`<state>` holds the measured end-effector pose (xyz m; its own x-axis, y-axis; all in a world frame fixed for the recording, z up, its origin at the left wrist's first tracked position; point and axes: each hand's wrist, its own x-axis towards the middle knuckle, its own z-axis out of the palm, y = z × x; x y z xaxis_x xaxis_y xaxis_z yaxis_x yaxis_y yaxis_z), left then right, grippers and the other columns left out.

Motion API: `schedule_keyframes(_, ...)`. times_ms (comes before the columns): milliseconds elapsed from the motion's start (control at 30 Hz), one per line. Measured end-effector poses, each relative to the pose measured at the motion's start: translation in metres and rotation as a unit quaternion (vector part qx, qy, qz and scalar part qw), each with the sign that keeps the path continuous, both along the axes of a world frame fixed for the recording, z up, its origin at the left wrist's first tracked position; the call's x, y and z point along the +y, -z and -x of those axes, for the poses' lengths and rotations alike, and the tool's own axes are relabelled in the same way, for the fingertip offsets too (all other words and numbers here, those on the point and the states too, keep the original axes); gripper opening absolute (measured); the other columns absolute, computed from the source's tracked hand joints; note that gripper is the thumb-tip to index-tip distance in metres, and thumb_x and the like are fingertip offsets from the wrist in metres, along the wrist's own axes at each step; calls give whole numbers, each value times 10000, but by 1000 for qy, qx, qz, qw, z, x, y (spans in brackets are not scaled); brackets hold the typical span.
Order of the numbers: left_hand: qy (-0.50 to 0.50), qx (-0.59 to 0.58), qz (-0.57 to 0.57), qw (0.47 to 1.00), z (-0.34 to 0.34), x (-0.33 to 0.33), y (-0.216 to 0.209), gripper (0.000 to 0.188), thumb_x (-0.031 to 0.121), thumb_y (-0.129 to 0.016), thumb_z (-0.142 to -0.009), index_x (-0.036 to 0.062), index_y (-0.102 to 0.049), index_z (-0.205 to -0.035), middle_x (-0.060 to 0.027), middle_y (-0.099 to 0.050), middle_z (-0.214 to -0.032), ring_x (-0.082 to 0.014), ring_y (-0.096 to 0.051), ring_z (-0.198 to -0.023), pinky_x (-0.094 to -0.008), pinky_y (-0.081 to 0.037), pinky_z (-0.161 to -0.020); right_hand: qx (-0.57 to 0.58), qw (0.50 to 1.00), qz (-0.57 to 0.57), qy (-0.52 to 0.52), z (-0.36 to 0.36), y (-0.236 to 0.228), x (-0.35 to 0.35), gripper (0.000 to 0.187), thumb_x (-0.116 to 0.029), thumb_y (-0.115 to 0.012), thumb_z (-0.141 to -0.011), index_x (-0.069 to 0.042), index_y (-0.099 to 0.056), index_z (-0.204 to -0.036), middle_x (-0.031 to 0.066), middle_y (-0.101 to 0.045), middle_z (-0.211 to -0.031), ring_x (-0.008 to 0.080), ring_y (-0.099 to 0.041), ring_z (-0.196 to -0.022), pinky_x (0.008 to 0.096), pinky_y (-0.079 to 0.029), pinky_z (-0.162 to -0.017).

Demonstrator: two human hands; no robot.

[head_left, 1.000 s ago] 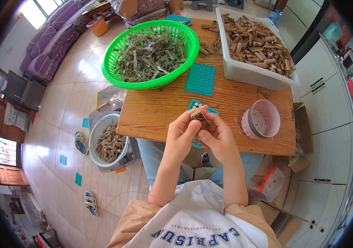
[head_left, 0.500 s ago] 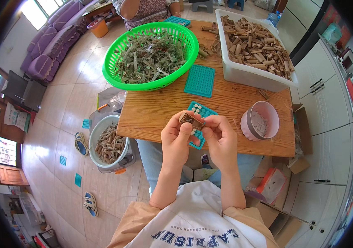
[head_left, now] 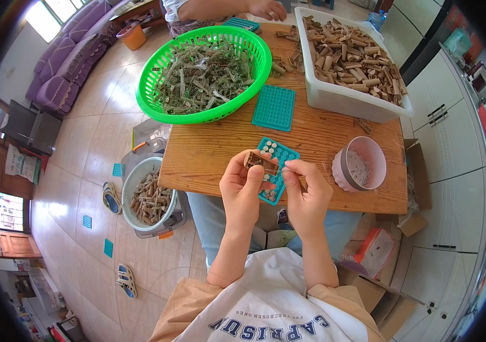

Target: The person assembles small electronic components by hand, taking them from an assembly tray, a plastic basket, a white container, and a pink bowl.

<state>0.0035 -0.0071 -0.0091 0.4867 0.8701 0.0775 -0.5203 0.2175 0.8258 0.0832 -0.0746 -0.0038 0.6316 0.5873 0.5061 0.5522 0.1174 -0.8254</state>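
Observation:
My left hand point(head_left: 240, 187) grips a small brown plastic half-shell casing point(head_left: 262, 163), its hollow side showing some inner parts. Just right of it, my right hand point(head_left: 308, 191) has thumb and forefinger pinched together, a little apart from the casing. Whatever those fingertips hold is too small to make out. Under both hands lies a teal pitted tray point(head_left: 286, 153) with several white round discs in its pits, partly covered by my fingers. A second teal tray point(head_left: 274, 108) lies flat farther back on the wooden table point(head_left: 209, 151).
A green basket point(head_left: 146, 94) of clear strip-like pieces stands at the back left. At the back right is a white bin point(head_left: 345, 108) heaped with brown casings. A pink tub point(head_left: 342, 171) holds small white pieces. Left of the table, a bucket point(head_left: 131, 212) sits low. Another person's hand point(head_left: 266, 8) reaches across the far edge.
My right hand has drawn slightly right, away from the casing, which stays in my left hand. The other person's arm has stretched out over the table's far side.

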Motion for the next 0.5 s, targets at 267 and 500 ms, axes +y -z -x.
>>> schedule_keyframes(267, 28, -95, 105, 990, -3, -2, -3, 269, 148, -496, -846, 0, -429, -1060, -107, -535, -999, -205, -562, -904, -246, -533, -630, 64, 997, -29, 18, 7, 10, 5, 106, -56, -578, -771, -44, -562, -874, 88, -605, -784, 172, -594, -672, 249, -449, -547)
schedule_keyframes(500, 52, -159, 148, 975, 3, -2, 2, 263, 142, -441, -868, -18, -409, -1075, -141, -514, -999, -223, -549, -923, -285, -546, -679, 2, 1000, 0, 10, 9, 10, 6, 139, -25, -591, -731, -50, -557, -863, 75, -598, -773, 218, -580, -704, 294, -451, -596)
